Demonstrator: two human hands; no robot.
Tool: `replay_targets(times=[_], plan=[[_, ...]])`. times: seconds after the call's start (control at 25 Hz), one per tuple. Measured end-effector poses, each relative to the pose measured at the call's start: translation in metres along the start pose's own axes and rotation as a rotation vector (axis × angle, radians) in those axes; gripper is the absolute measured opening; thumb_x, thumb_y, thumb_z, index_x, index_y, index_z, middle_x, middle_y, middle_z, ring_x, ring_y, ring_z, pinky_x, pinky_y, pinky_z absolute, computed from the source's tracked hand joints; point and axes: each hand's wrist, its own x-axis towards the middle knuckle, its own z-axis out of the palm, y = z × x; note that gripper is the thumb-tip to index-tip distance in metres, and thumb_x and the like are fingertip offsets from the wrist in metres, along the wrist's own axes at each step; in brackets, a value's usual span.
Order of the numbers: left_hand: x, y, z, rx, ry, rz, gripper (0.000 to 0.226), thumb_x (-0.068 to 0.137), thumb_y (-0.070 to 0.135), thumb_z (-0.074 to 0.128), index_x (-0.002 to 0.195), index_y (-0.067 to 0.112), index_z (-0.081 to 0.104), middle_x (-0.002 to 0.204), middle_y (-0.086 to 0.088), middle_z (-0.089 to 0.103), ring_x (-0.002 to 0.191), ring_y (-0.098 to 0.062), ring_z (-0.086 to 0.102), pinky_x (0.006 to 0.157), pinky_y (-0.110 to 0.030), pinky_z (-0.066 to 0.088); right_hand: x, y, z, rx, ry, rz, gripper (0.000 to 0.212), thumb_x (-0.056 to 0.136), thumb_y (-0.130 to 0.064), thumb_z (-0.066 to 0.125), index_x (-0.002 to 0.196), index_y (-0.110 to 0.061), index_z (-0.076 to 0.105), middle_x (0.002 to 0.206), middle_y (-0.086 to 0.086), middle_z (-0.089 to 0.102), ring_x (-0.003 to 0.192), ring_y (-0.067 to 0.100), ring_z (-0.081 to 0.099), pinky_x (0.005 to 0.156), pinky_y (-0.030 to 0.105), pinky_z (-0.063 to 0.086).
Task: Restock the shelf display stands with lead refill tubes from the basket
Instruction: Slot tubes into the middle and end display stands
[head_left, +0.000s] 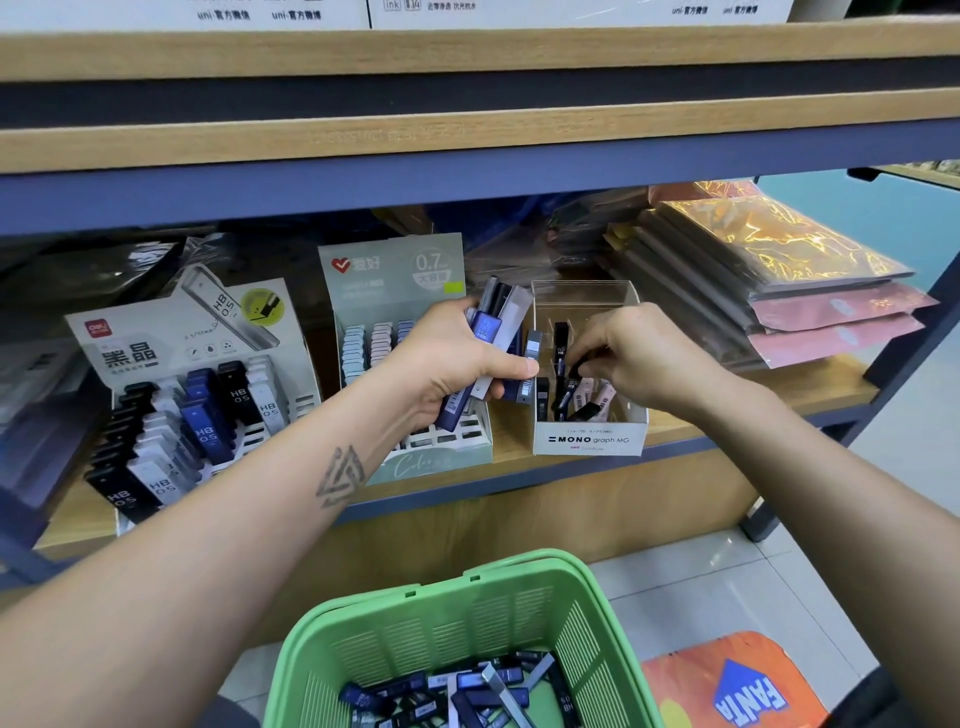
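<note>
My left hand (451, 358) grips a bundle of lead refill tubes (493, 322), blue, black and grey, in front of the green 0.7 display stand (395, 280). My right hand (631, 358) reaches into the white MONO graph MG box (592, 440) and pinches a black tube (576, 370) among black and pink tubes standing there. On the left stands the HB 0.5 display stand (156, 353) with rows of black, white and blue tubes. The green basket (452, 613) sits below, with several loose tubes (467, 691) in its bottom.
A wooden shelf board (467, 140) hangs low over the stands. Stacked plastic-wrapped packets (779, 270) fill the shelf's right side. Dark wrapped goods (47, 374) lie at far left. An orange Fanta mat (737, 691) lies on the tiled floor.
</note>
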Motion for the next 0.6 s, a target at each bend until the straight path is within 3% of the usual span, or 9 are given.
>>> replay_targets(times=[0.08, 0.24, 0.48, 0.6], plan=[[0.0, 0.0, 0.0, -0.004, 0.0, 0.002, 0.039, 0.066, -0.003, 0.088, 0.094, 0.008, 0.064, 0.082, -0.01, 0.073, 0.086, -0.045, 0.071, 0.077, -0.055, 0.059, 0.001, -0.001, 0.008, -0.04, -0.001, -0.006, 0.029, 0.087, -0.003, 0.074, 0.113, -0.016, 0.076, 0.113, 0.003, 0.073, 0.103, 0.021, 0.068, 0.087, 0.026, 0.052], [0.0, 0.001, -0.001, -0.011, 0.002, 0.003, 0.04, 0.066, -0.004, 0.088, 0.095, 0.009, 0.063, 0.087, -0.013, 0.074, 0.088, -0.044, 0.072, 0.077, -0.055, 0.06, 0.002, -0.001, 0.012, -0.06, -0.038, 0.04, 0.022, 0.086, -0.004, 0.075, 0.105, -0.017, 0.076, 0.1, 0.004, 0.074, 0.091, 0.019, 0.071, 0.084, 0.039, 0.059], [0.001, 0.0, -0.002, -0.006, -0.006, 0.008, 0.042, 0.066, -0.003, 0.089, 0.097, 0.007, 0.063, 0.093, -0.017, 0.075, 0.085, -0.041, 0.073, 0.074, -0.05, 0.061, 0.0, -0.005, 0.022, -0.054, -0.06, 0.026, 0.013, 0.085, -0.004, 0.073, 0.089, -0.016, 0.078, 0.094, -0.001, 0.069, 0.087, 0.021, 0.066, 0.079, 0.041, 0.058], [0.0, 0.0, -0.002, -0.009, -0.002, 0.01, 0.039, 0.066, -0.003, 0.088, 0.095, 0.008, 0.064, 0.089, -0.014, 0.075, 0.09, -0.044, 0.071, 0.077, -0.053, 0.061, -0.002, -0.004, 0.02, -0.057, -0.014, 0.018, 0.011, 0.088, -0.012, 0.072, 0.093, -0.018, 0.08, 0.101, -0.004, 0.07, 0.095, 0.021, 0.065, 0.082, 0.041, 0.056]])
